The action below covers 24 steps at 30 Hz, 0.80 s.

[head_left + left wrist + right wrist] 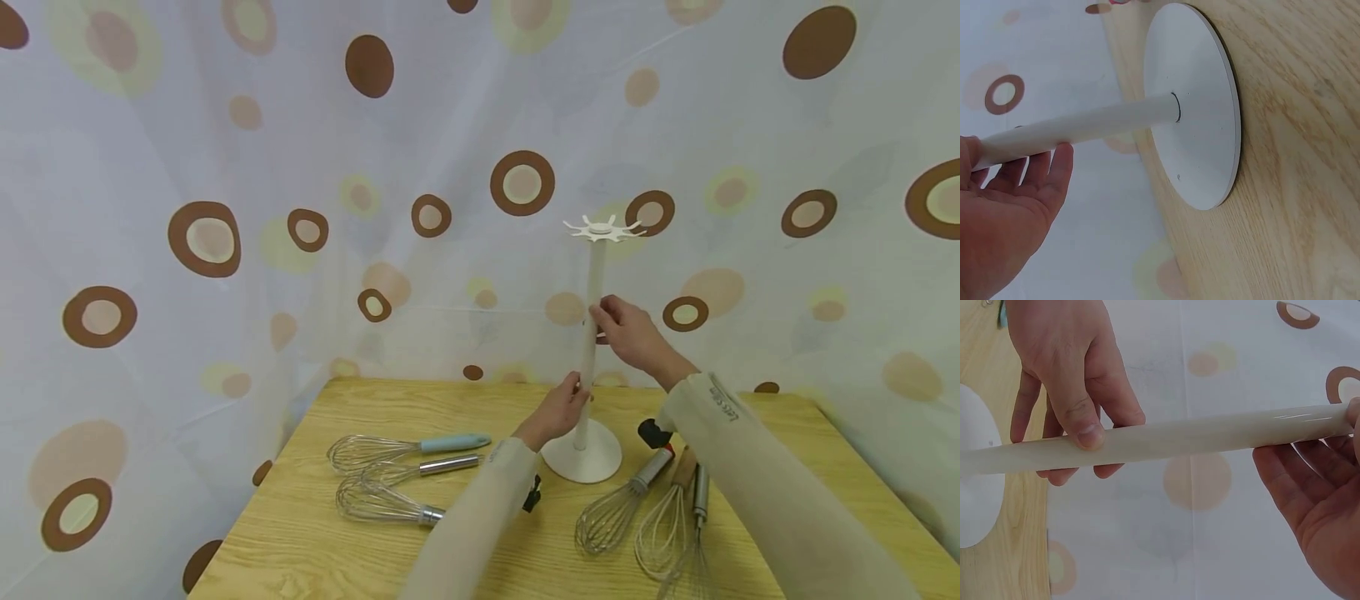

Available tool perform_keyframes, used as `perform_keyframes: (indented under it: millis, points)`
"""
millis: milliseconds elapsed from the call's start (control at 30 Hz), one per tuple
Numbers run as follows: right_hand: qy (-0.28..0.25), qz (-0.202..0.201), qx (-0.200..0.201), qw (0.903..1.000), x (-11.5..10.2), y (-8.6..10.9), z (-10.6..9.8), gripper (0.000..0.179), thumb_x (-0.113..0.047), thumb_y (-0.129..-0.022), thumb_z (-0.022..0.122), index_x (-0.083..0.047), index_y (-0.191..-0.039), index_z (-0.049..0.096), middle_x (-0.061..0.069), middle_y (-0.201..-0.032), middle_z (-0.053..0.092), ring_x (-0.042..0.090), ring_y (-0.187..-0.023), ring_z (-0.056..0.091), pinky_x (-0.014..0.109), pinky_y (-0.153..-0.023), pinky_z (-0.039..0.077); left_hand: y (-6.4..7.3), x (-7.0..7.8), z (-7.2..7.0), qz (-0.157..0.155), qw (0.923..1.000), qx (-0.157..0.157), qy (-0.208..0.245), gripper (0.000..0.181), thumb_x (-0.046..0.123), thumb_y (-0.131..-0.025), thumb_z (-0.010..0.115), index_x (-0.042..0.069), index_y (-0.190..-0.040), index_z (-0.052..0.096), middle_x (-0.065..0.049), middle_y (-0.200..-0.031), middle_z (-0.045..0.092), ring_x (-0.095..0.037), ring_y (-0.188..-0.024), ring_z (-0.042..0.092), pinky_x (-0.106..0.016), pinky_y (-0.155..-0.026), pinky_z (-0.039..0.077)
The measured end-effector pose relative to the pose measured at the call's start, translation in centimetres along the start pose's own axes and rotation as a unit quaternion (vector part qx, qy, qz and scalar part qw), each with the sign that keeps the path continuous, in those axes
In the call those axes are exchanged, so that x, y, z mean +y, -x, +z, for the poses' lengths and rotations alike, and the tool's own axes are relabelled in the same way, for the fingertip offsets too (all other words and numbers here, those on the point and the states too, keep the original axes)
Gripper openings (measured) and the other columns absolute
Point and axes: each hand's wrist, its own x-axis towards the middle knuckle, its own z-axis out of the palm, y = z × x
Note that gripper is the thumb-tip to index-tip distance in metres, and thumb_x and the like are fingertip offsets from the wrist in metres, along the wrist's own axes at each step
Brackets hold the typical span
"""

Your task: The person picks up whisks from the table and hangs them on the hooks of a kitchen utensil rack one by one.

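A white stand has a round base (596, 468) on the wooden table, an upright pole (596, 275), and a ring of hooks (600, 231) on top. My left hand (553, 415) holds the lower part of the pole, thumb on one side and fingers round the other, as the right wrist view shows. Higher up, my right hand (632, 336) grips the same pole; its fingers (1291, 481) curl against the underside. In the left wrist view the base plate (1204, 156) lies against the tabletop. The hooks carry nothing.
Left of the stand lie a whisk with a light-blue handle (453, 442) and two metal-handled whisks (450, 464). On the right are a red-tipped whisk (622, 510), a wooden-handled whisk (663, 529) and another metal one (701, 500), partly under my right sleeve. A dotted curtain (450, 150) hangs behind.
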Motion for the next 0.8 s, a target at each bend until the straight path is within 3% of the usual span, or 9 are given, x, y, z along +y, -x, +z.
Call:
perform_keyframes:
  millis: [500, 800]
  points:
    - [-0.014, -0.035, -0.008, 0.9993, -1.1, 0.8, 1.4, 0.039, -0.032, -0.102, 0.041, 0.003, -0.115, 0.052, 0.018, -0.103, 0.059, 0.031, -0.097, 0.062, 0.041, -0.081, 0.052, 2.6, 0.2, -1.7, 0.004, 0.9994, -0.029, -0.018, 0.025, 0.027, -0.105, 0.031, 0.01, -0.118, 0.044, -0.008, -0.114, 0.059, -0.02, -0.103, 0.058, -0.032, -0.081, 0.047]
    - [-0.026, -0.046, -0.03, 0.9982, -2.4, 2.0, 2.2, 0.035, -0.03, -0.102, 0.041, 0.001, -0.112, 0.053, 0.017, -0.103, 0.059, 0.031, -0.098, 0.062, 0.041, -0.082, 0.052, 4.8, 0.2, -2.4, -0.015, 0.9986, -0.044, 0.024, 0.028, 0.026, -0.105, 0.033, 0.008, -0.124, 0.043, -0.008, -0.117, 0.058, -0.023, -0.11, 0.057, -0.031, -0.083, 0.05]
